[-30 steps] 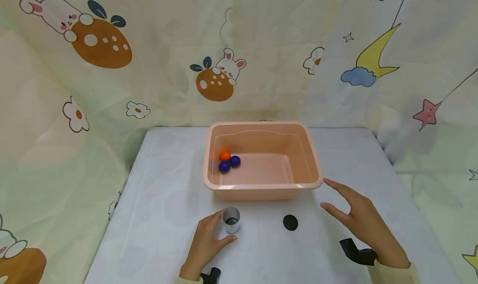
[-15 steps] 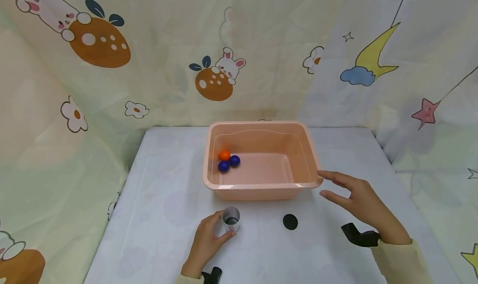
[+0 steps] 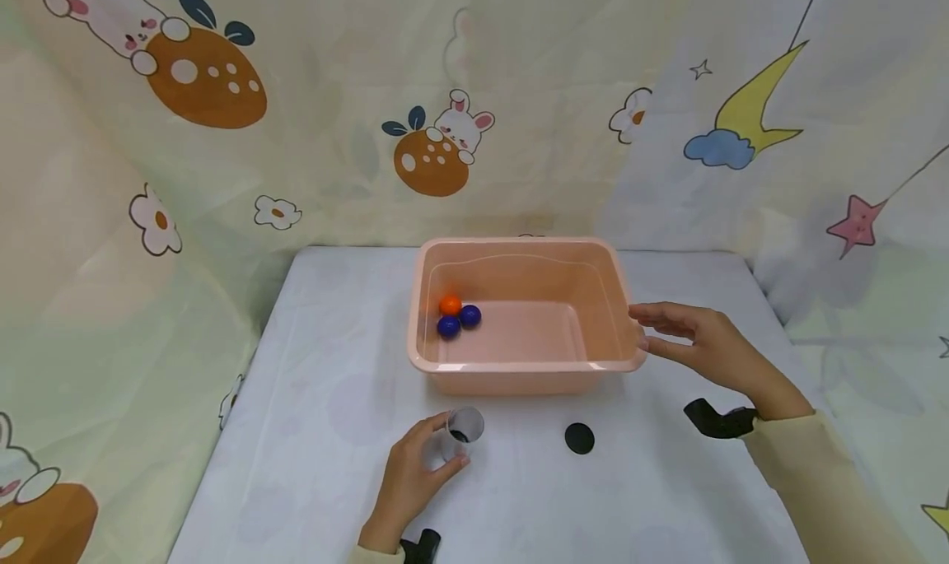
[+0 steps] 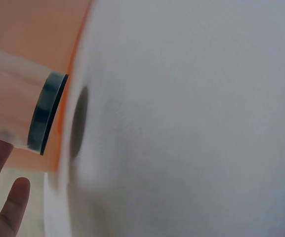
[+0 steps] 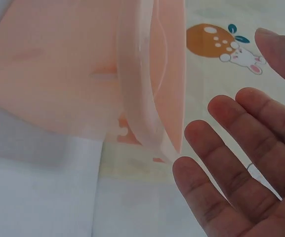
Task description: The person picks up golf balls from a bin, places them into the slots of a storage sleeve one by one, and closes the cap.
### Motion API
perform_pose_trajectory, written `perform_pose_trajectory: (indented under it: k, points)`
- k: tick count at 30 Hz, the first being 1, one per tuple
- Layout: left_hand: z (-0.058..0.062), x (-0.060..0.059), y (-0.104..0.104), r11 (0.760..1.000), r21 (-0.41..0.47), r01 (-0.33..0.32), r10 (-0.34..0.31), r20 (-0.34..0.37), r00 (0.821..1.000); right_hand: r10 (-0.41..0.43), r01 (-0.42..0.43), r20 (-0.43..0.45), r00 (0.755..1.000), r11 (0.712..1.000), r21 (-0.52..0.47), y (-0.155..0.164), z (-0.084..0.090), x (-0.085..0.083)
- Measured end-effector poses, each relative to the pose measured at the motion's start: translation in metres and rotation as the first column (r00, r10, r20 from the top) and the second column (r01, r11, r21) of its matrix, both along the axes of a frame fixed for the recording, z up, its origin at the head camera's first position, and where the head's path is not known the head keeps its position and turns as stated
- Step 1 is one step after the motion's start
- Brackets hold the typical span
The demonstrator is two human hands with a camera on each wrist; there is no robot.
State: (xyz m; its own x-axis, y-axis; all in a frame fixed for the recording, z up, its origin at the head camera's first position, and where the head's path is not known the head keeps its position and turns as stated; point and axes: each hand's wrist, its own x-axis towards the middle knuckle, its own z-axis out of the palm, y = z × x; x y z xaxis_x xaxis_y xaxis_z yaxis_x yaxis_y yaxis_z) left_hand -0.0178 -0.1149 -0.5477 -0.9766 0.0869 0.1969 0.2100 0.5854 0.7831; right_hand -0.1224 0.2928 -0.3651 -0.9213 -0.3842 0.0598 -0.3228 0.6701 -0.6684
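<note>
A pink plastic basin (image 3: 619, 300) stands mid-table, with one orange ball (image 3: 450, 304) and two blue balls (image 3: 469, 315) in its left part. In front of it my left hand (image 3: 437, 449) grips a small clear cup (image 3: 465, 426), tipped over toward the right; the left wrist view shows that cup (image 4: 14, 113) as see-through with a dark band. A black round lid (image 3: 579, 438) lies flat to the cup's right. My right hand (image 3: 663, 333) is spread beside the basin's right rim (image 5: 137, 98), its fingers (image 5: 231, 163) straight and very near it; I cannot tell whether they touch.
The white table (image 3: 334, 342) is walled on three sides by a cartoon-print curtain (image 3: 222, 136). Black wrist mounts (image 3: 715, 420) sit at both forearms. Bare tabletop stretches left of the basin and along the front edge.
My right hand has moved away from me along the basin's right side, up to its rim. The cup in my left hand has gone from upright to tilted.
</note>
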Motion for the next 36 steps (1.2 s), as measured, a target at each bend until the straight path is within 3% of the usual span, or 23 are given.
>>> perform_pose_trajectory:
  k: [5, 9, 17, 29, 36]
  points:
    - [0.009, 0.005, -0.003, 0.998, 0.043, -0.049, 0.051, -0.042, 0.998, 0.013, -0.016, 0.056, 0.998, 0.998, 0.053, -0.011, 0.006, -0.010]
    - [0.017, 0.009, -0.007, 0.997, 0.050, -0.065, 0.071, -0.122, 0.990, 0.047, -0.052, 0.062, 0.997, 0.996, 0.079, -0.020, 0.011, -0.018]
    - [0.028, 0.013, -0.015, 0.998, 0.050, -0.044, 0.054, -0.231, 0.971, 0.164, -0.174, 0.110, 0.980, 0.980, 0.092, -0.040, 0.015, -0.030]
    - [0.038, 0.018, -0.022, 0.994, 0.106, -0.040, 0.064, -0.235, 0.970, 0.312, -0.326, 0.096, 0.945, 0.921, 0.213, -0.073, 0.040, -0.061]
    - [0.042, 0.022, -0.025, 0.992, 0.106, -0.068, 0.090, -0.217, 0.972, 0.372, -0.382, 0.088, 0.924, 0.908, 0.171, -0.090, 0.045, -0.083]
